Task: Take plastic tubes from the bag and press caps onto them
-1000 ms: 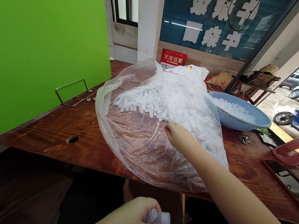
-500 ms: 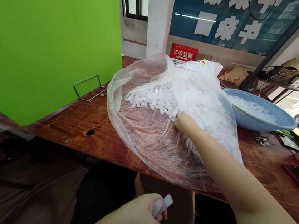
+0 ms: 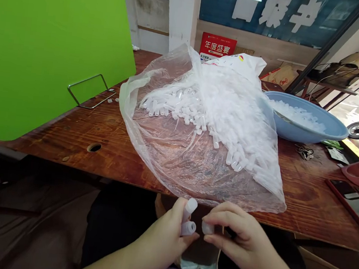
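Note:
Two small translucent white tubes are held in my left hand, below the table's front edge. The upper one has a white cap on its end; the lower one shows an open end. Just to the right, my right hand pinches a small whitish piece between thumb and fingers, a short gap from the tubes. Beyond both hands, a large clear plastic bag lies open on the wooden table, with a heap of white plastic pieces inside.
A big green panel with a metal wire handle stands at the left. A blue basin of white pieces sits at the right, near keys and a phone in a red frame. A red sign stands behind.
My right hand has come back from the bag to beside my left hand, now pinching a small piece. My left hand has turned and risen slightly with the tubes. The view has tilted down.

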The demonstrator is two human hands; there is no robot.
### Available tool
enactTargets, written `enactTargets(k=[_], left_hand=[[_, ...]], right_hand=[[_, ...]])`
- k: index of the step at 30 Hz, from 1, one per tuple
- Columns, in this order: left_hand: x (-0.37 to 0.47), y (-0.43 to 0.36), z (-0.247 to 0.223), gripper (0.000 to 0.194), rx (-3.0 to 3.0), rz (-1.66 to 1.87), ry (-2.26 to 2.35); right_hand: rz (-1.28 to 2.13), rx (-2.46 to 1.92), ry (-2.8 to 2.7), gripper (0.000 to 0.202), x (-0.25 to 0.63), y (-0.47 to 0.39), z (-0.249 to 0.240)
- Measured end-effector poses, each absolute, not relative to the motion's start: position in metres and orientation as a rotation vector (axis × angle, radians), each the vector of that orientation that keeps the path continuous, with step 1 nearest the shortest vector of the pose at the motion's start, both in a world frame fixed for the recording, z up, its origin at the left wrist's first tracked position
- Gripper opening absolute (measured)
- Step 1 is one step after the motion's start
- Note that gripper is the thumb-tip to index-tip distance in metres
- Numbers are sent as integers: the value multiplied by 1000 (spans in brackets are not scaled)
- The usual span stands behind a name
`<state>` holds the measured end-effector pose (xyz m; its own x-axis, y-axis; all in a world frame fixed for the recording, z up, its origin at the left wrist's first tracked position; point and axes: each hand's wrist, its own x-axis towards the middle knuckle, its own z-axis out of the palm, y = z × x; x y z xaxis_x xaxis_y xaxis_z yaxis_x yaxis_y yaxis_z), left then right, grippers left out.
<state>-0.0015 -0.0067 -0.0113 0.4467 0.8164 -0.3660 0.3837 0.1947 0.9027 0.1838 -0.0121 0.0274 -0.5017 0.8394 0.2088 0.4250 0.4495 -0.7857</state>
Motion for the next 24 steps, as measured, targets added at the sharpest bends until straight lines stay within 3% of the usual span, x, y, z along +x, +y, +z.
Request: enactTargets(k=[7, 13, 18, 24], left_hand=[[10, -10, -7, 15, 1737, 403, 1293], [8, -12, -12, 16, 1859, 253, 1360], [9, -13, -16, 15, 1941, 207, 1347], [8, -9, -20, 16, 1961, 206, 1374]], right_hand=[[868, -962, -2114, 25, 179, -32, 14], [767, -1092, -2238, 28, 179, -34, 15], [586, -1388, -2213, 59, 172, -32, -2], [706, -1217, -2287, 31, 176, -36, 2]])
